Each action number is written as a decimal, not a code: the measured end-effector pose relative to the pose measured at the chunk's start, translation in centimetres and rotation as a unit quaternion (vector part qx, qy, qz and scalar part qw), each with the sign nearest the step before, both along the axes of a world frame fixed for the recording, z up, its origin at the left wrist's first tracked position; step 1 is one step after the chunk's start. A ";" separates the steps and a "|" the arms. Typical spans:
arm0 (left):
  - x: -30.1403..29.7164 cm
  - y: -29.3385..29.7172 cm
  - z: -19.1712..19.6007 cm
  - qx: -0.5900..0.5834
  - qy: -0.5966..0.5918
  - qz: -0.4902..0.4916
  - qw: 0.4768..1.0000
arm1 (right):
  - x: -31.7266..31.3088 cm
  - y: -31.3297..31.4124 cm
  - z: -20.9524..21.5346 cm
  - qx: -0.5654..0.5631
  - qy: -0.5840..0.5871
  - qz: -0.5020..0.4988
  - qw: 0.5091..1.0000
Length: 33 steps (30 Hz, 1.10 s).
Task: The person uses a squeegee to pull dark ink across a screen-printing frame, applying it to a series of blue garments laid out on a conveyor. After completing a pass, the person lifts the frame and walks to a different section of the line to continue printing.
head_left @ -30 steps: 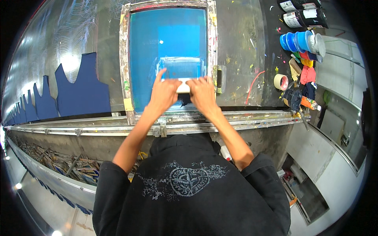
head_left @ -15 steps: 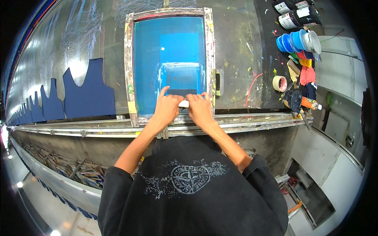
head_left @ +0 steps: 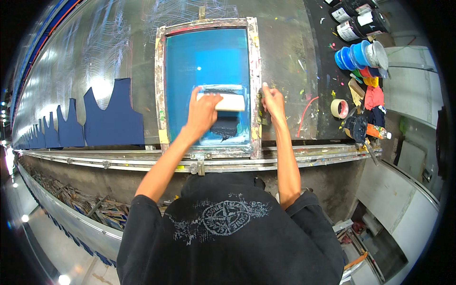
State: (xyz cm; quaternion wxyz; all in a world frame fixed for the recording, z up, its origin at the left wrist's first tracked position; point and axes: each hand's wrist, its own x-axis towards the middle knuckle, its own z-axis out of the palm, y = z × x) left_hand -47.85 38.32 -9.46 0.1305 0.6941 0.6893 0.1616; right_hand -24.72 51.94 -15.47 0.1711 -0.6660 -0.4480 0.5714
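Observation:
A screen-printing frame point(head_left: 160, 95) with a worn, paint-spattered border and blue mesh lies on the dark table. Within its lower half, my left hand point(head_left: 203, 113) is closed on the left end of a white squeegee point(head_left: 232, 102), which stands across the mesh. Dark ink point(head_left: 224, 126) spreads over the mesh on the near side of the squeegee. My right hand point(head_left: 274, 102) is closed around the handle point(head_left: 264, 114) fixed to the frame's right side, its thumb pointing away from me. The fingers partly hide the handle.
Dark blue cut fabric pieces point(head_left: 113, 116) lie in a row to the left. A metal rail point(head_left: 313, 154) runs along the table's near edge. At the right are a tape roll point(head_left: 339, 109), blue stacked tubs point(head_left: 354, 53), black ink buckets point(head_left: 363, 26) and an orange bottle point(head_left: 377, 131).
Both hands were together on the squeegee near the frame's near end. The squeegee now sits farther from me, held by my left hand alone; my right has moved over to the frame's handle.

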 end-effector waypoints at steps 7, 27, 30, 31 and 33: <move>4.5 -13.9 4.2 0.015 -0.077 0.037 0.996 | -2.2 -2.7 4.4 0.246 -0.076 -0.078 0.963; -37.6 -31.5 1.8 -0.054 -0.021 0.018 0.998 | -44.2 -23.7 -1.9 0.254 -0.011 -0.079 0.964; -38.1 -31.8 1.8 -0.043 -0.024 0.018 0.999 | -45.1 -24.3 -1.5 0.263 -0.044 -0.075 0.961; -38.1 -31.8 1.6 -0.037 -0.029 0.012 0.999 | -45.2 -24.5 -1.6 0.256 -0.067 -0.071 0.962; -38.3 -31.7 1.5 0.002 -0.027 0.020 0.999 | -45.3 -24.6 -1.8 0.248 -0.088 -0.057 0.963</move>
